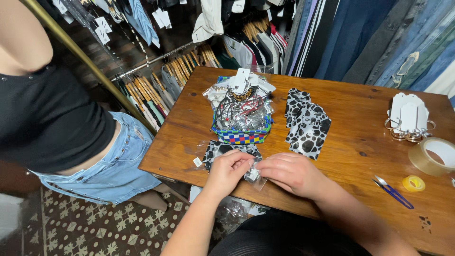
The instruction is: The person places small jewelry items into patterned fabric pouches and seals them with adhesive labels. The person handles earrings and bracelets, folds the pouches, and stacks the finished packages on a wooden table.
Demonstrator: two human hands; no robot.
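My left hand (pixel 229 169) and my right hand (pixel 290 173) meet near the front edge of a wooden table (pixel 350 151). Together they pinch a small clear plastic bag (pixel 254 177) with a little item inside. Just beyond my left hand lies a black-and-white cow-print card (pixel 219 149) with a small white tag beside it. Behind that stands a checkered multicoloured basket (pixel 241 136) heaped with bagged jewellery and tags.
More cow-print cards (pixel 307 124) lie right of the basket. At the far right are white tags with rings (pixel 408 118), a clear tape roll (pixel 433 155), a small yellow roll (pixel 414 183) and blue thread snips (pixel 392 191). Another person (pixel 52 118) stands at left; clothes racks behind.
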